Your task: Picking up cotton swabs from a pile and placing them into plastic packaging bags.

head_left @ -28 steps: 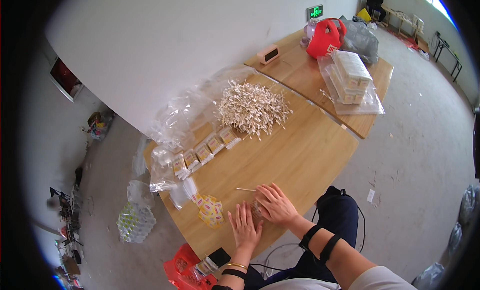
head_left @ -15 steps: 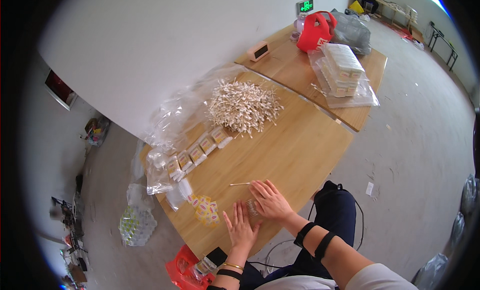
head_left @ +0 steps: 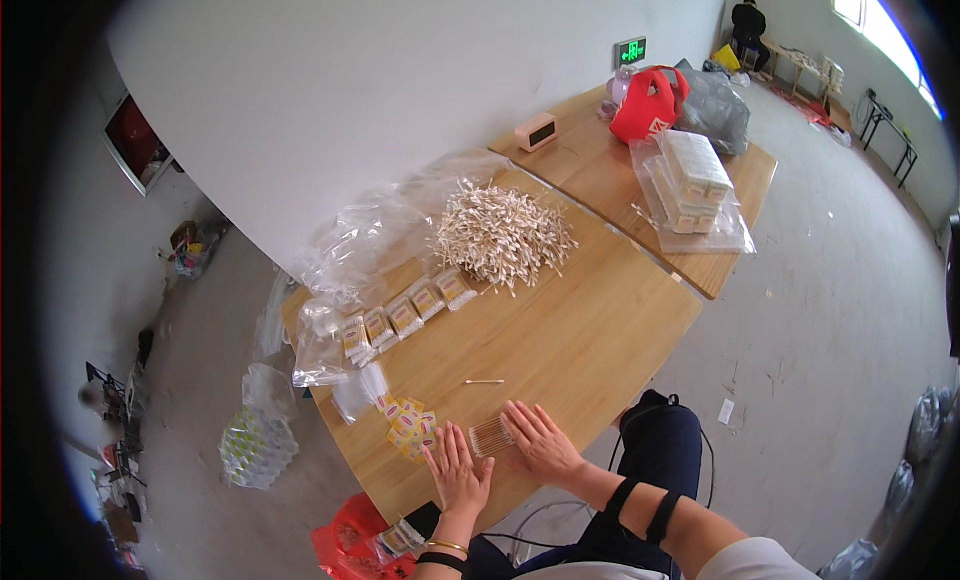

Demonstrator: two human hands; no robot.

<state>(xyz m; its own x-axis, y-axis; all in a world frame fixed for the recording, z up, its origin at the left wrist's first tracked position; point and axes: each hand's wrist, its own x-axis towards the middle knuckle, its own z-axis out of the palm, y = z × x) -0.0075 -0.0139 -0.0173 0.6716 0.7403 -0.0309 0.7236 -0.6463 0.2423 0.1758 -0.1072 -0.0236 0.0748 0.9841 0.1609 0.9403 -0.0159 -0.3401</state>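
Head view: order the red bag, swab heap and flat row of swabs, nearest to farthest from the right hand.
1. Flat row of swabs: just left of the right hand, beside its fingers.
2. Swab heap: farther up the near table.
3. Red bag: farthest, on the far table.

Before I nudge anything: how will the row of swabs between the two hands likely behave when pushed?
The row of swabs probably rolls or fans apart easily: slim sticks lie side by side with no visible band. Each is likely light and fairly stiff, judging by the thin, straight lone swab on the table.
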